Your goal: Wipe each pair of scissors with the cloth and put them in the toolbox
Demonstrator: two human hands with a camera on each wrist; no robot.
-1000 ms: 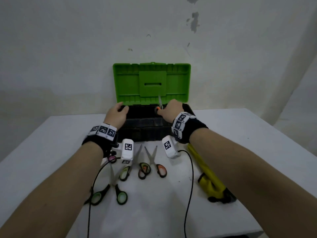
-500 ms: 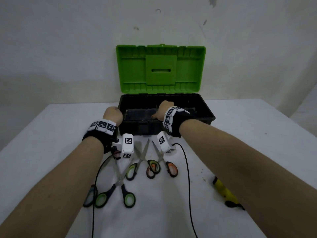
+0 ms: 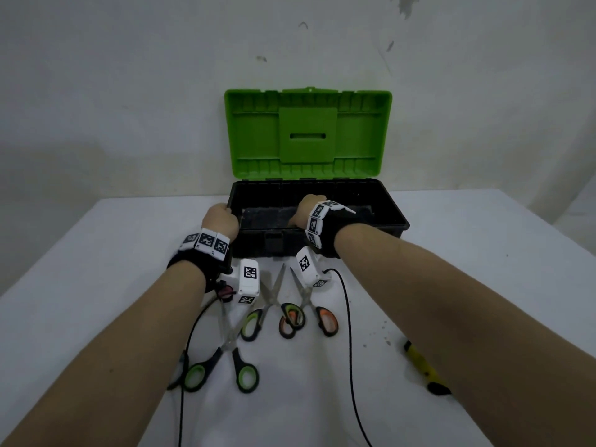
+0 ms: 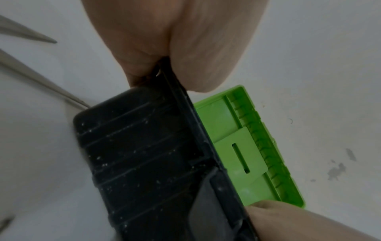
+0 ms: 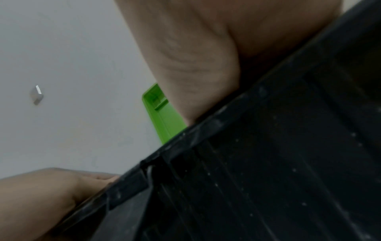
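Observation:
The black toolbox [image 3: 392,221] stands open at the back of the table, its green lid [image 3: 309,133] upright. My left hand [image 3: 221,221] grips the box's front left corner; the left wrist view shows thumb and fingers [image 4: 175,48] pinching the rim [image 4: 181,101]. My right hand [image 3: 308,209] reaches over the front rim into the box, palm [image 5: 195,57] against the edge, with its fingers and anything in them hidden. Three pairs of scissors lie in front of the box: a large green-handled pair [image 3: 225,366], a smaller green-handled pair [image 3: 258,317] and an orange-handled pair [image 3: 322,314].
A yellow cloth bundle [image 3: 425,369] lies at the right, partly under my right forearm. Black cables [image 3: 350,333] run from the wrist cameras across the white table [image 3: 96,253]. A pale wall stands close behind the toolbox.
My right hand has gone down into the toolbox, and the scissors blade that stuck up from it a second ago no longer shows. The left hand stays on the box's corner.

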